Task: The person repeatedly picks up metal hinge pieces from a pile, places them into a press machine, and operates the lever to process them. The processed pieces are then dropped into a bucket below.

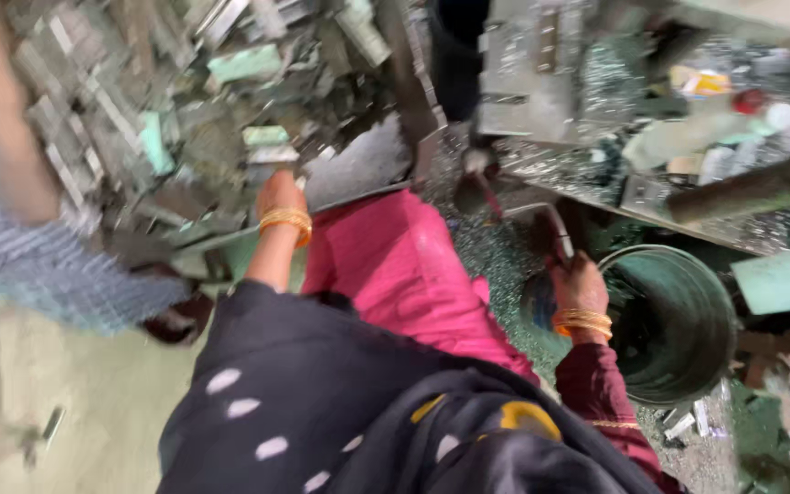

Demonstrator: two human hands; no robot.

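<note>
Right hand [580,284] clenched round bent metal handle [550,224] beside green bucket [688,320]. Left hand [281,197] at edge of metal scrap pile [166,119]; grip unclear, blurred.

My left hand [278,194] stretches forward, arm straight, gold bangles at the wrist. My right hand [578,284] is lower, fingers curled shut, wrist bent.

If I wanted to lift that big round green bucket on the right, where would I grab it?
Probably by the rim, from above. The bucket stands upright with its mouth open, so its curved top edge is exposed. The near-left rim sits by the right hand; the far right side is crowded by debris.
</note>
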